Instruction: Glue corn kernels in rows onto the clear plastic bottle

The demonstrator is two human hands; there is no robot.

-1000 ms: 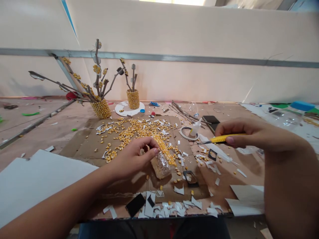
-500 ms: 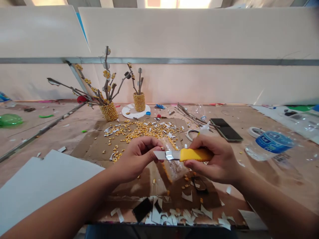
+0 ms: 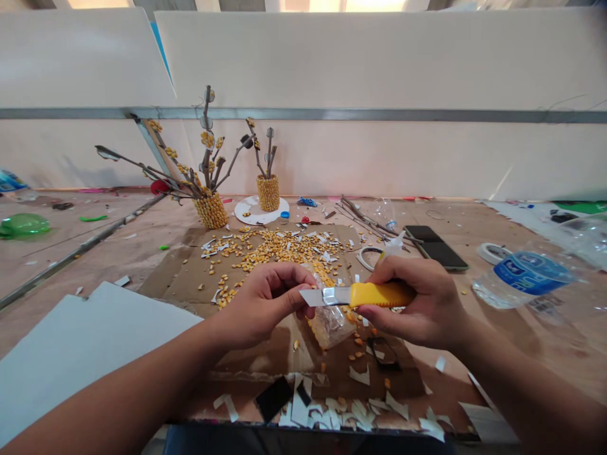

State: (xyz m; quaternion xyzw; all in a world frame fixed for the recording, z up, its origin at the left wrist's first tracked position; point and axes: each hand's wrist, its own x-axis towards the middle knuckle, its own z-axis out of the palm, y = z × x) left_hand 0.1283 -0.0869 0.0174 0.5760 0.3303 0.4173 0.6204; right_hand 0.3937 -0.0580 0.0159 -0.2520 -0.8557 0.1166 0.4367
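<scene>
My right hand (image 3: 417, 300) is closed around the yellow handle of a utility knife (image 3: 379, 295), its metal blade pointing left. The blade tip lies at the thumb of my left hand (image 3: 272, 300), whose thumb and fingers are pinched together; what they hold, if anything, is too small or hidden to make out. Below the knife is a clear plastic piece (image 3: 332, 325) with corn kernels along its edge; I cannot tell whether my left hand touches it. Loose corn kernels (image 3: 275, 246) mixed with white scraps are spread on the cardboard (image 3: 175, 272) behind my hands.
Two kernel-covered pots (image 3: 211, 210) with twigs stand at the back, one on a white disc (image 3: 249, 212). To the right lie twigs (image 3: 363, 218), a phone (image 3: 436, 246), a tape roll (image 3: 493, 253) and a cut plastic bottle (image 3: 524, 278). White sheets (image 3: 95, 354) lie left; paper scraps (image 3: 327, 414) line the front edge.
The knife has shifted slightly to the right against my left thumb. Both hands keep their grip, and the whole view has moved a little.
</scene>
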